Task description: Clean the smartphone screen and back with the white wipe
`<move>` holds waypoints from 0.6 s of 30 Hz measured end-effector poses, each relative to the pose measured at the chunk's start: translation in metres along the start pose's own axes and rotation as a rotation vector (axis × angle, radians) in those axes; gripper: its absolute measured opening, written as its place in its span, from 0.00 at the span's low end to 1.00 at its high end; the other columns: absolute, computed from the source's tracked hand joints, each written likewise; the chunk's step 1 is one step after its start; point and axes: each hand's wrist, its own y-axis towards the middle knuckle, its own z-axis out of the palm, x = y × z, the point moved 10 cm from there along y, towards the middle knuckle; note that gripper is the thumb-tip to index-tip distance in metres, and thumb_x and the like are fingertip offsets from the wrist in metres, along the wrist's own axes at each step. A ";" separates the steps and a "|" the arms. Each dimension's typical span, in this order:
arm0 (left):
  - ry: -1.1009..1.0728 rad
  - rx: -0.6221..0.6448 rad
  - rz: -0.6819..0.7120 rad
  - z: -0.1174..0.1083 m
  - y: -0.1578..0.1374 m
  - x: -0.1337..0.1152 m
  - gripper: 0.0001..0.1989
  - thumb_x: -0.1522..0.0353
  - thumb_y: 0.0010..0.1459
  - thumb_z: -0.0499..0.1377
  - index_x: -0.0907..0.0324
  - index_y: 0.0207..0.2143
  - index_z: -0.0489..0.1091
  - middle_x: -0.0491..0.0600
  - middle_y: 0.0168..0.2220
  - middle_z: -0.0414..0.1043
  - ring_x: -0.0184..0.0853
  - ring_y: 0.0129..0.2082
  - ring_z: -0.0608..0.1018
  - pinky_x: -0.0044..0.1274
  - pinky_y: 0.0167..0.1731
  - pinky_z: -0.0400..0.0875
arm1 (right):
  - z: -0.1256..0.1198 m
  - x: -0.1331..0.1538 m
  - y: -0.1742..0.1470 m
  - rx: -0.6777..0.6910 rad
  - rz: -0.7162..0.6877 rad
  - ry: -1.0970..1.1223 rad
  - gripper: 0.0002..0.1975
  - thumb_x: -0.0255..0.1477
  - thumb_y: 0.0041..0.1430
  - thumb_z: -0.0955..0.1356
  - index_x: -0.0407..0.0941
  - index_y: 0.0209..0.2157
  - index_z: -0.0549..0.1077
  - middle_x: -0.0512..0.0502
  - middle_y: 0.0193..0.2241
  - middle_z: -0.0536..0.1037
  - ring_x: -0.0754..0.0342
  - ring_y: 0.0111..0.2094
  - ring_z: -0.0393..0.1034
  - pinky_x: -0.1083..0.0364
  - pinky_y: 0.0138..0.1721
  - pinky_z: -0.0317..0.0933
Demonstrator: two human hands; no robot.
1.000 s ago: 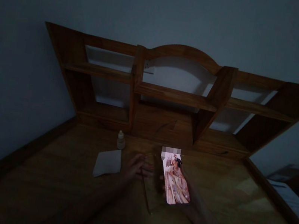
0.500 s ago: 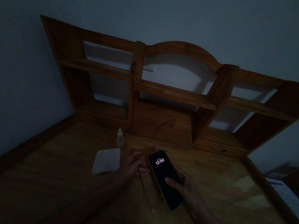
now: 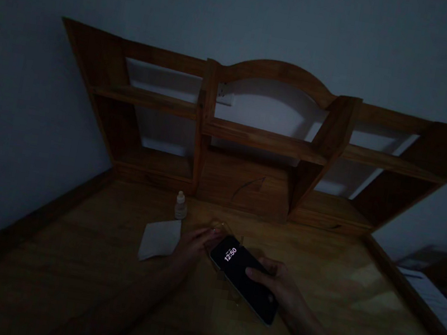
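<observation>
A dark smartphone (image 3: pixel 244 287) lies slantwise in my right hand (image 3: pixel 277 281), its lit screen showing 12:50. My right thumb presses on the glass while the fingers wrap beneath. At the phone's upper left end, my left hand (image 3: pixel 193 243) pinches what looks like a clear phone case (image 3: pixel 223 226); only its thin shiny rim stands out in the dim light. The case is partly behind the phone, and I cannot tell whether the two touch. Left of my left hand lies a folded white cloth or tissue (image 3: pixel 159 240), with a small capped bottle (image 3: pixel 180 206) upright behind it.
A wooden shelf unit (image 3: pixel 266 137) with several compartments stands along the back of the wooden desk (image 3: pixel 81 235). A wall socket (image 3: pixel 224 94) shows through its middle opening. Raised edges (image 3: pixel 24 221) border the desk. Beyond the right edge lies a whitish surface (image 3: pixel 435 303).
The phone has tipped flatter, its top end moving down and left. My left hand stays by that end, and the clear case's rim now shows above it. The view has shifted slightly.
</observation>
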 end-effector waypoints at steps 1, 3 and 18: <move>-0.045 0.006 0.000 0.002 0.000 -0.001 0.29 0.56 0.43 0.71 0.68 0.42 0.72 0.62 0.48 0.73 0.48 0.51 0.74 0.29 0.48 0.71 | -0.001 -0.003 0.001 -0.008 0.018 -0.031 0.21 0.43 0.48 0.76 0.39 0.35 0.77 0.45 0.26 0.76 0.58 0.21 0.66 0.63 0.17 0.48; -0.096 -0.008 -0.005 0.002 -0.002 -0.002 0.31 0.56 0.41 0.72 0.68 0.42 0.70 0.64 0.48 0.73 0.48 0.52 0.74 0.30 0.50 0.70 | -0.004 -0.006 0.002 -0.020 0.044 -0.068 0.23 0.44 0.48 0.76 0.39 0.35 0.77 0.46 0.25 0.75 0.58 0.20 0.64 0.63 0.15 0.44; 0.027 0.020 -0.083 -0.004 0.003 0.010 0.34 0.63 0.58 0.62 0.61 0.63 0.56 0.61 0.48 0.73 0.45 0.48 0.76 0.32 0.48 0.71 | -0.022 -0.016 0.008 -0.143 0.033 -0.084 0.24 0.47 0.48 0.76 0.41 0.35 0.75 0.44 0.28 0.76 0.53 0.25 0.68 0.61 0.18 0.49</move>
